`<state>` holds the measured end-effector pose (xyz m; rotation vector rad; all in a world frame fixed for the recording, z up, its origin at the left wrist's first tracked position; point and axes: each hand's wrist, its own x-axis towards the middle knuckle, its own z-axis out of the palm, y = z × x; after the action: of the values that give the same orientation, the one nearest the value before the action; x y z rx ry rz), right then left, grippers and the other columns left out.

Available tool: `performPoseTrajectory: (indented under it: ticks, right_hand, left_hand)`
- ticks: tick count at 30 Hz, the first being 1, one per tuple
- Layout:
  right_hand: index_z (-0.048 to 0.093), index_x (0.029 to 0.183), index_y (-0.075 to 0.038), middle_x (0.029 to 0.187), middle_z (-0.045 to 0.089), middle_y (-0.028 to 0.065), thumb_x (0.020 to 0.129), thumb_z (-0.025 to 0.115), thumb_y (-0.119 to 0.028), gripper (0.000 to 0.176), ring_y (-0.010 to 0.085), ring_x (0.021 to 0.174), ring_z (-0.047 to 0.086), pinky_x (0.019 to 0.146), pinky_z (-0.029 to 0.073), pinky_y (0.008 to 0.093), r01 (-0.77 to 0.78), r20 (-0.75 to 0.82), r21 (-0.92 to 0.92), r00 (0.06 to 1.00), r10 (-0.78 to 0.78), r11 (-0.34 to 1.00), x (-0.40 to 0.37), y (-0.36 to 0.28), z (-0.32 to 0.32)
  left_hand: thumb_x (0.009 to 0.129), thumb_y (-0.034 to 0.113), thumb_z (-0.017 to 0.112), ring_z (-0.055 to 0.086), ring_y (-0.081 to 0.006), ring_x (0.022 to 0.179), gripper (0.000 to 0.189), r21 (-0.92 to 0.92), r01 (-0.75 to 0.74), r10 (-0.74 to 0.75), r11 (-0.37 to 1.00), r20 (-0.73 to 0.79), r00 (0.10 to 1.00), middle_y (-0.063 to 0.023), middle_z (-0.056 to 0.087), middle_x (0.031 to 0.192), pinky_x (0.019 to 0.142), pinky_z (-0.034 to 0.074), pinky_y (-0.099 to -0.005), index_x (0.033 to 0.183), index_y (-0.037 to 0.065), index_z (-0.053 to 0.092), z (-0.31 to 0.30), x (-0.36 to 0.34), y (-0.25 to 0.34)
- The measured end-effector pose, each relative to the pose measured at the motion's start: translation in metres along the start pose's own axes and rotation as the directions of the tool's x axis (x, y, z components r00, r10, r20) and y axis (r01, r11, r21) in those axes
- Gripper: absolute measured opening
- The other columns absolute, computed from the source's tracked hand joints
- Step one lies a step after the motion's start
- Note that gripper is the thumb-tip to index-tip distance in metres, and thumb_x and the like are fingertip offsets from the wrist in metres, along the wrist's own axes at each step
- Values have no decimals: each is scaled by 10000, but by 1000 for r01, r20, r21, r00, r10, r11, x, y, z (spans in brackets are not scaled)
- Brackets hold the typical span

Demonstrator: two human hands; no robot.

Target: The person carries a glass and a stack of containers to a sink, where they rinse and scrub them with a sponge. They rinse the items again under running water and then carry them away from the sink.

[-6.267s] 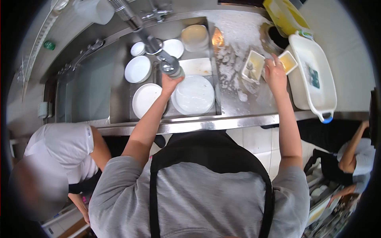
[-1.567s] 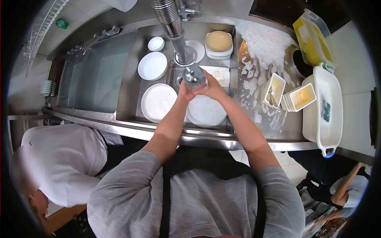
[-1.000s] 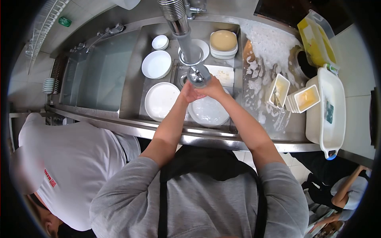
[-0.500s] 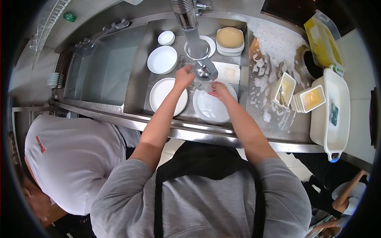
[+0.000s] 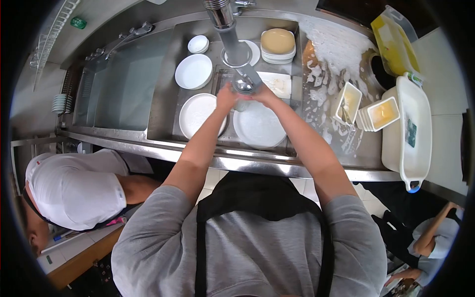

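My left hand [image 5: 226,97] and my right hand [image 5: 263,95] come together under the spray nozzle [image 5: 244,85] that hangs over the sink. The fingers of both look curled, but the nozzle covers much of them. What lies between them, if anything, I cannot make out. Just below my right hand is a wet white plate [image 5: 260,128]. Another white plate [image 5: 198,116] rests near my left forearm. Behind my hands lies a white rectangular dish [image 5: 277,85] with food residue.
A white bowl [image 5: 193,72], small bowls [image 5: 198,43] and a stack of dishes [image 5: 278,44] stand in the sink. Foam covers the right counter, with food-stained containers [image 5: 381,115] and a white tub [image 5: 418,133]. A water-filled basin [image 5: 126,94] and a person [image 5: 74,190] are at left.
My hands have drawn closer together under the nozzle. The view has shifted slightly, moving the sink contents left in the picture. The person at left has bent lower and farther away.
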<state>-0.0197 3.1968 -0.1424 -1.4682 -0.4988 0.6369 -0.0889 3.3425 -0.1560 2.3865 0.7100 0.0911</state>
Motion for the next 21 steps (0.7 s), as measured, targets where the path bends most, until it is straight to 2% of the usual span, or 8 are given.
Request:
performPoseTrajectory:
  ticks: [2, 6, 7, 9, 11, 14, 16, 21]
  right_hand:
    - [567, 920, 49, 798, 609, 160, 589, 689, -138, 400, 213, 684, 587, 607, 466, 303, -63, 83, -238, 993, 84, 969, -2, -10, -9]
    - [472, 1117, 7, 1062, 526, 143, 666, 634, -17, 480, 166, 829, 566, 663, 498, 281, -288, 54, -484, 933, 357, 826, -21, -78, -21]
    - [478, 1112, 8, 1087, 511, 167, 657, 646, -69, 491, 194, 859, 560, 707, 477, 300, -203, 45, -512, 964, 262, 834, -23, -74, -27]
    - [484, 1107, 10, 1113, 495, 191, 648, 658, -121, 509, 222, 890, 554, 751, 457, 318, -112, 41, -542, 986, 159, 833, -27, -63, -32]
    - [471, 1125, -4, 1168, 451, 209, 604, 701, -210, 606, 294, 1004, 494, 870, 391, 349, 57, -31, -735, 992, -118, 676, -39, -54, -27]
    - [448, 1147, -17, 1201, 425, 196, 553, 731, -278, 708, 313, 1101, 417, 933, 329, 347, -58, -31, -692, 998, 51, 719, -49, -75, -9]
    - [435, 1146, -20, 1151, 475, 184, 526, 743, -307, 750, 297, 1068, 459, 895, 368, 345, -3, 6, -726, 1000, 12, 688, -39, -55, -5]
    - [467, 1093, -22, 1000, 565, 156, 515, 743, -259, 684, 286, 967, 533, 833, 416, 338, -4, -31, -536, 999, -15, 844, -38, -70, 4]
  left_hand:
    - [684, 265, 574, 542, -331, 909, 401, 193, -567, 540, 801, 177, 823, -219, 568, 955, 754, 449, -373, 1011, 38, 528, 22, -5, 3]
    - [705, 273, 578, 551, -281, 923, 393, 149, -504, 479, 851, 177, 860, -167, 567, 1005, 749, 451, -358, 1003, 24, 524, 38, -2, 26]
    - [724, 303, 568, 553, -263, 923, 398, -291, -130, 195, 948, 207, 959, -137, 559, 1024, 743, 455, -366, 1020, 40, 520, 52, 8, 8]
    - [791, 398, 484, 550, -242, 924, 436, -703, 552, -125, 447, 563, 817, -77, 534, 1072, 715, 472, -403, 1097, 86, 484, 28, -3, 17]
    - [808, 418, 441, 552, -257, 917, 453, -757, 597, -100, 263, 594, 798, -94, 528, 1078, 706, 479, -420, 1122, 93, 463, 22, -9, 14]
    - [844, 457, 339, 559, -268, 895, 483, -753, 651, -43, -91, 656, 753, -123, 527, 1070, 690, 499, -405, 1131, 85, 452, 19, -16, 15]
    - [853, 457, 322, 563, -261, 878, 488, -617, 699, 481, -361, 519, 707, -123, 543, 1036, 685, 506, -364, 1107, 65, 464, 30, -15, 9]
    - [840, 445, 361, 582, -211, 838, 469, -608, 706, 269, -363, 657, 704, -85, 575, 977, 661, 517, -317, 1044, 49, 509, 27, -19, 19]
